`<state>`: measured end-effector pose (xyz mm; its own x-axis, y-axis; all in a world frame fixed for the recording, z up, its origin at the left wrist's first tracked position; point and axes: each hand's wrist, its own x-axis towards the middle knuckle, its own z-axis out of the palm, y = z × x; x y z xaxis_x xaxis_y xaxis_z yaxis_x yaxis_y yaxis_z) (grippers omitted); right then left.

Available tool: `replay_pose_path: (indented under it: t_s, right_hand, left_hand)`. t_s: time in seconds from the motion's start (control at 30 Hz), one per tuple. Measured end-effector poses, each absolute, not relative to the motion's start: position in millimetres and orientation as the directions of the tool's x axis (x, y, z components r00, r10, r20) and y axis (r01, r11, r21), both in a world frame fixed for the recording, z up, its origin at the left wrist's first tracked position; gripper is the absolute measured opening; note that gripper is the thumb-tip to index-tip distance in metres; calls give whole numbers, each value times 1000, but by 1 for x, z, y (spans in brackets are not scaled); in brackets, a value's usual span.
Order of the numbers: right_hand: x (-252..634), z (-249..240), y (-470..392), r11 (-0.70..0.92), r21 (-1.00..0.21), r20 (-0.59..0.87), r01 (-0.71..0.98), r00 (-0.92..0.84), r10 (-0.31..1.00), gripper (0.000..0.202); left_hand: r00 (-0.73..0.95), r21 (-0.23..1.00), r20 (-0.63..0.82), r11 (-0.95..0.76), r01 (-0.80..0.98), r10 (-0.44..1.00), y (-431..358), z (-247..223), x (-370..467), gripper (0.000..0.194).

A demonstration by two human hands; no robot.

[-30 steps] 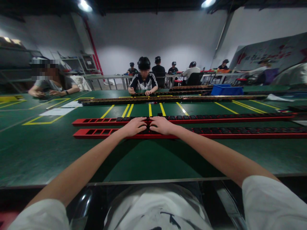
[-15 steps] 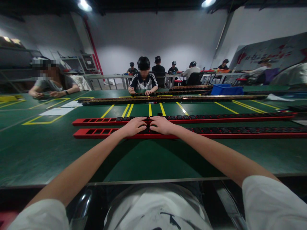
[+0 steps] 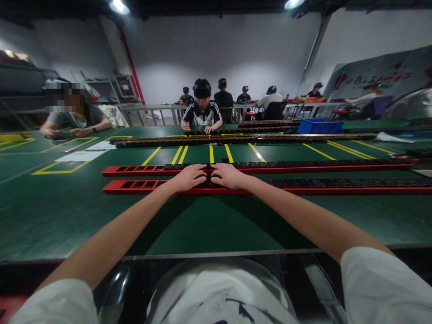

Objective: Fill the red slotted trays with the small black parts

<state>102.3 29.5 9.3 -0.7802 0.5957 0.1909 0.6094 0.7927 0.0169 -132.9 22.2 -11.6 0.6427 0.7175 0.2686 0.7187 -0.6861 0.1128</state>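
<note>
Two long red rails [image 3: 123, 186] lie side by side across the green table, with a row of square slots that show bare at their left ends. Black square pieces [image 3: 317, 183] sit along the rest of both rails. My left hand [image 3: 190, 177] rests over the two rails near the middle, fingers stretched out and thumb apart. Facing it, nearly fingertip to fingertip, is my right hand [image 3: 227, 176], also with extended fingers. Both hands appear to touch the black pieces and hold nothing visible. What lies right under the palms is hidden.
Beyond the rails run yellow tape lines [image 3: 211, 154] and a long dark strip [image 3: 189, 140]. A blue bin [image 3: 320, 126] stands at the back right. White paper sheets [image 3: 81, 156] lie at left. A co-worker [image 3: 202, 108] sits opposite, another person [image 3: 76, 112] at left.
</note>
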Motion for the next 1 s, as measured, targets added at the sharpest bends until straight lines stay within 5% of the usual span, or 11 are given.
replay_pose_path:
  t_s: [1.0]
  right_hand:
    - [102,10,29,792,33,183,609,-783,594,43]
  left_hand:
    - [637,133,276,-685,716,720,20,-10,-133,42]
